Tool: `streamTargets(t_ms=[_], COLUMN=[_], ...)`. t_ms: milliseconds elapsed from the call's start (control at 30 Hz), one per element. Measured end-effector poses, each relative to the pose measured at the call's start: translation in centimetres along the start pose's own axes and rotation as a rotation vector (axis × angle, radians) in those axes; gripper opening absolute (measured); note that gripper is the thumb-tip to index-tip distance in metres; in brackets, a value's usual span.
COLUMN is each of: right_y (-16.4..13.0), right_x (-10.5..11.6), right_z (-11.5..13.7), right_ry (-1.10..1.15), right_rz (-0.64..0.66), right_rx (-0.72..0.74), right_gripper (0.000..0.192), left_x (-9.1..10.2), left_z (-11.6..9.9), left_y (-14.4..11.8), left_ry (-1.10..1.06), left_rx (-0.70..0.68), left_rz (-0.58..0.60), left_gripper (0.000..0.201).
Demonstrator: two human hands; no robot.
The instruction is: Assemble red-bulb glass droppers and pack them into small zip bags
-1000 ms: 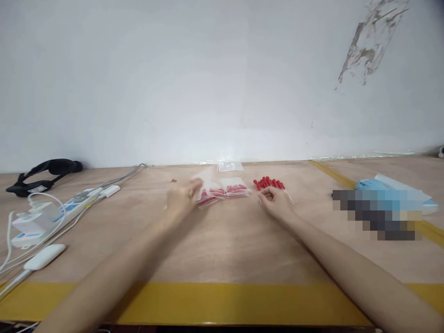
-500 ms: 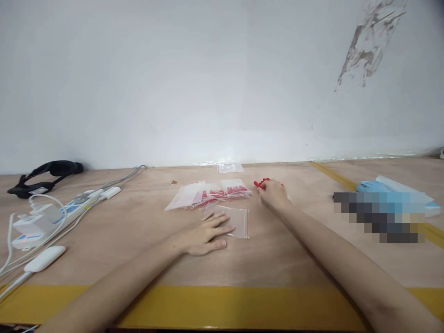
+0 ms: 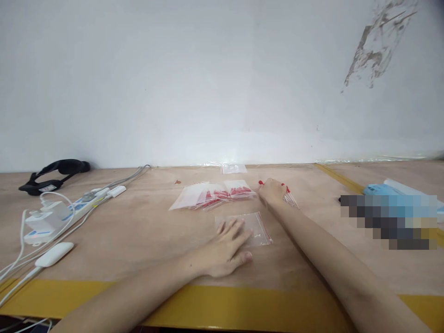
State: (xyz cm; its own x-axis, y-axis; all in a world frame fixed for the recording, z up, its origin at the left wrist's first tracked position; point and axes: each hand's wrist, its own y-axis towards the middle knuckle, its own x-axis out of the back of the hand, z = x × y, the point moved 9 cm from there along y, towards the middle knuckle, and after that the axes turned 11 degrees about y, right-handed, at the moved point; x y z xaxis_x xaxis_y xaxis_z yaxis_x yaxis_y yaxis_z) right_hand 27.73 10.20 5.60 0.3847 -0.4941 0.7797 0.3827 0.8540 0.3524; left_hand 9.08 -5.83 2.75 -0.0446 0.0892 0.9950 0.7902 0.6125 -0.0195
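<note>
- The left hand (image 3: 227, 247) lies flat, fingers spread and gripping nothing, pressing the near edge of an empty clear plastic zip bag with a red seal strip (image 3: 255, 226) against the pale plywood table (image 3: 138, 231).
- The right hand (image 3: 273, 192) rests on the bundle of thin clear sticks with red tips (image 3: 287, 196) just behind that bag; its fingers curl over the sticks, but whether they have closed on any cannot be told.
- Judgement: the step in hand looks like readying one bag while gathering sticks to go into it. The next move would call for a firm pinch on a few sticks and for the bag's mouth to be opened, which the flat left hand does not yet do.
- A heap of filled clear bags with red contents (image 3: 222, 193) lies just left of the right hand, apart from the empty bag.
- Against half a second ago: the empty bag and the left hand sit nearer the yellow tape edge (image 3: 243, 305) and further right; the right hand remains on the sticks.
- At far left, a white power strip with cables (image 3: 58, 215).
</note>
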Motion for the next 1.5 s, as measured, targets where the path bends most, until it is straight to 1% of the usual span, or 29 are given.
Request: streamTargets(t_ms=[33, 100, 167, 200, 267, 300, 367, 467, 567, 767, 867, 967, 1100, 1333, 1500], right_y=[-0.1, -0.5, -1.1, -1.5, -2.4, -2.8, -3.7, -4.9, -5.8, -6.8, -6.8, -6.5, -6.4, -7.2, -7.7], right_x=[0.4, 1.4, 2.4, 2.8, 2.9, 2.7, 2.1, 1.5, 1.2, 0.2, 0.3, 0.9, 1.0, 0.5, 0.0], right_z=[0.0, 0.0, -0.7, -1.3, -3.1, -4.0, -5.8, -7.7, -8.3, -7.2, -7.0, -7.4, -7.9, -7.0, -7.0], right_ry=[0.053, 0.249, 0.515, 0.641, 0.85, 0.933, 1.064, 1.186, 1.24, 1.281, 1.257, 1.246, 1.253, 1.235, 1.338], right_rz=[0.005, 0.013, 0.004, 0.0, 0.014, 0.033, 0.069, 0.065, 0.053, 0.099, 0.111, 0.081, 0.082, 0.14, 0.166], right_rx=[0.015, 0.066, 0.102, 0.103, 0.053, 0.008, -0.097, -0.215, -0.259, -0.257, -0.225, -0.203, -0.244, -0.242, -0.304], right_gripper=[0.024, 0.021, 0.024, 0.03, 0.043, 0.047, 0.044, 0.032, 0.029, 0.034, 0.034, 0.034, 0.032, 0.033, 0.032], left_x=[0.6, 1.2, 1.0, 0.8, 0.4, 0.3, 0.2, 0.2, 0.2, 0.2, 0.1, 0.0, -0.1, 0.1, 0.1], left_z=[0.4, 1.1, 1.8, 2.0, 2.4, 2.4, 2.5, 2.5, 2.7, 2.9, 2.9, 2.9, 3.0, 2.9, 2.9], left_y=[0.0, 0.0, -0.1, -0.1, 0.1, 0.2, 0.5, 0.6, 0.5, 0.5, 0.5, 0.6, 0.6, 0.5, 0.6], left_ry=[0.012, 0.039, 0.056, 0.057, 0.044, 0.035, 0.021, 0.012, 0.013, 0.006, -0.01, -0.015, -0.004, -0.003, 0.003], left_rx=[-0.023, -0.08, -0.125, -0.136, -0.139, -0.135, -0.125, -0.108, -0.083, -0.076, -0.078, -0.087, -0.082, -0.081, -0.086], left_rz=[-0.034, -0.066, -0.046, -0.036, -0.036, -0.048, -0.079, -0.106, -0.12, -0.122, -0.113, -0.115, -0.115, -0.116, -0.119], left_gripper=[0.055, 0.049, 0.046, 0.046, 0.045, 0.044, 0.044, 0.043, 0.043, 0.042, 0.043, 0.043, 0.043, 0.044, 0.044])
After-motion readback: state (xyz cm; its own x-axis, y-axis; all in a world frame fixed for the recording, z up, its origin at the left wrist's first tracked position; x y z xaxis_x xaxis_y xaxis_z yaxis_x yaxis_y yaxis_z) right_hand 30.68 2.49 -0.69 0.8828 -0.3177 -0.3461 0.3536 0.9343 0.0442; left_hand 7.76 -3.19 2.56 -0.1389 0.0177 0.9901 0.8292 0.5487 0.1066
